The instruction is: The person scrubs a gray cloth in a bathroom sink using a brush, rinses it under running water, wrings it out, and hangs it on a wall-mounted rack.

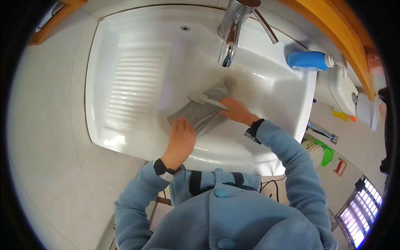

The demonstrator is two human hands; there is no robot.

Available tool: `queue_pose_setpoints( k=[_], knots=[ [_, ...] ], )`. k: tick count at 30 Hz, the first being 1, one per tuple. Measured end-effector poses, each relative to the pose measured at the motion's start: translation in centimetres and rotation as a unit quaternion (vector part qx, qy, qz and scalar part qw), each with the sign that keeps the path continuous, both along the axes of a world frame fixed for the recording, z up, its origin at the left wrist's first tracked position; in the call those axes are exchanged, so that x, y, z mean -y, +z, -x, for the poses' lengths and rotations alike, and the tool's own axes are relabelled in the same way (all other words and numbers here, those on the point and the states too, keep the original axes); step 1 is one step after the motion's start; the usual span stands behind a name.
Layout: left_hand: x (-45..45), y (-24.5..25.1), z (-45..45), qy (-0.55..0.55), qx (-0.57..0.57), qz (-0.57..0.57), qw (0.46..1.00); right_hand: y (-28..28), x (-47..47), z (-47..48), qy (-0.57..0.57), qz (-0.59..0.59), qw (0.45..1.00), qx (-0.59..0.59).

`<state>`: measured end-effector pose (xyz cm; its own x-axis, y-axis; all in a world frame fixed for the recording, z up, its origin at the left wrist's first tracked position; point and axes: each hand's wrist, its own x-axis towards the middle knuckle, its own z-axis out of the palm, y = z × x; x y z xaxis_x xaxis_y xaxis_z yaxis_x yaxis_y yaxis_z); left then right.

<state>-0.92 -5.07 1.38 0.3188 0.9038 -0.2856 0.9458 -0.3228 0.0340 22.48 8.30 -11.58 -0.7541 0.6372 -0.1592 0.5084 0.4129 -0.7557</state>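
Observation:
A grey cloth [203,112] lies slantwise in the white ceramic sink [268,103], some of its folds bunched toward me. On the cloth's near left end rest the fingers of my left hand [182,134], holding it against the basin. My right hand [236,111] grips the white handle of a brush [212,101]. The brush's pale head lies on the upper side of the cloth, and its underside is hidden. Brownish, cloudy water [242,86] surrounds the cloth's far end.
A chrome faucet [230,47] overhangs the basin, its lever to the right. The sink's left side has a ribbed washboard [134,84]. A blue pump bottle [307,61] lies across the view at the right rim. A curved wooden shelf [340,31] borders the upper right.

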Motion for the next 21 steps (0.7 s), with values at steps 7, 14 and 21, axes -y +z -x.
queue_pose_setpoints(
  k=[7, 14, 21],
  knots=[
    [-0.1, 0.7, 0.5, 0.102, 0.196, 0.176, 0.959, 2.0, -2.7, -1.0, 0.083, 0.175, 0.970, 0.144],
    [-2.0, 1.8, 2.4, 0.236, 0.429, 0.039, 0.871, 7.9, -6.0, -0.8, 0.073, 0.276, 0.945, 0.160],
    [-5.5, 6.7, 5.0, 0.312, 0.518, 0.028, 0.796, 13.4, -8.1, 1.3, 0.061, 0.156, 0.986, -0.011]
  ],
)
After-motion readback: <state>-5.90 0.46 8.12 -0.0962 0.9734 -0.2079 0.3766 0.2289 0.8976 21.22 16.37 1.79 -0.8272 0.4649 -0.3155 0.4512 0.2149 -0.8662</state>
